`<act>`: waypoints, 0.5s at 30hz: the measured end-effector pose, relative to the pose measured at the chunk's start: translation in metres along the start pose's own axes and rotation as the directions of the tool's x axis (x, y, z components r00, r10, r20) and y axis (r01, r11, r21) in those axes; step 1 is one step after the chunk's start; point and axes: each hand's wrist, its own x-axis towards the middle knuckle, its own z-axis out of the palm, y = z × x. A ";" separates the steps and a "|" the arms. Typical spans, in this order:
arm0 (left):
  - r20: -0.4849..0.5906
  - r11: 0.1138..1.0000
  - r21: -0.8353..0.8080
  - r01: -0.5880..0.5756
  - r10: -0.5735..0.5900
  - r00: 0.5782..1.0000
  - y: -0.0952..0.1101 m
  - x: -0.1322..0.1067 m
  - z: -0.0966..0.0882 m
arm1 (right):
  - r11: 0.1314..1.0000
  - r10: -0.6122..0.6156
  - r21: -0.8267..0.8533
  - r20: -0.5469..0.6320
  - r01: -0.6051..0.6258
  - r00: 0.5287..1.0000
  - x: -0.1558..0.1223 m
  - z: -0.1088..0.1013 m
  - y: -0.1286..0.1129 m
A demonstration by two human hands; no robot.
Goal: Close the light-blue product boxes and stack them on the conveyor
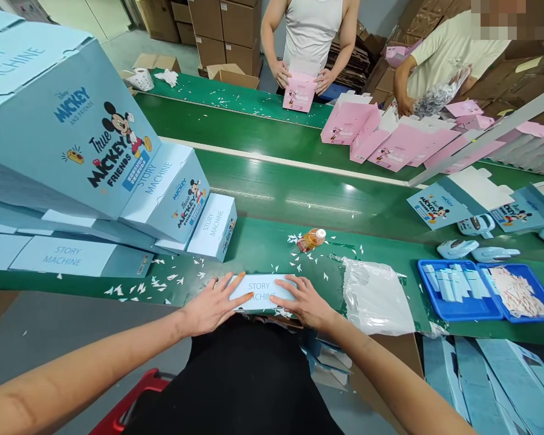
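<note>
A light blue carton (258,284) printed "STORY MACHINE" lies at the near edge of the green bench, in front of my body. My left hand (213,305) rests on its left end, fingers spread and thumb stretched across the top. On the right end lies my right hand (306,302), also with fingers apart and the thumb pointing inward. Both hands press on the carton's top face; neither wraps round it. Finished-looking blue Mickey cartons (118,133) are stacked to the left, the nearest small one being a STORY MACHINE carton (213,226).
A small bottle (311,240) lies among white paper scraps beyond the carton. To the right are a white plastic bag (376,296), blue trays (460,308) of small parts, light blue devices (476,225) and open blue boxes (448,199). Across the bench, two people handle pink boxes (299,90).
</note>
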 end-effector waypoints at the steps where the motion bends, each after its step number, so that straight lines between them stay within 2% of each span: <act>1: -0.004 1.000 0.000 0.005 -0.005 1.000 0.001 -0.001 0.001 | 1.000 -0.005 -0.006 0.009 0.005 1.000 0.000 -0.001 0.000; 6: -0.006 1.000 0.027 0.013 -0.012 1.000 0.008 -0.002 0.006 | 0.999 -0.001 -0.052 0.031 0.003 1.000 0.000 0.004 -0.004; 12: 0.019 0.989 0.139 0.042 -0.045 0.999 0.011 0.002 0.013 | 0.997 0.047 -0.063 -0.035 -0.049 0.998 0.000 0.015 -0.013; 14: -0.004 0.991 0.111 0.081 -0.081 0.997 0.013 0.003 0.013 | 0.989 0.144 -0.028 -0.116 -0.149 0.983 0.004 0.017 -0.009; 15: -0.021 0.988 0.090 0.128 -0.127 0.992 0.016 0.005 0.013 | 0.964 0.265 0.022 -0.192 -0.266 0.945 0.008 0.018 -0.006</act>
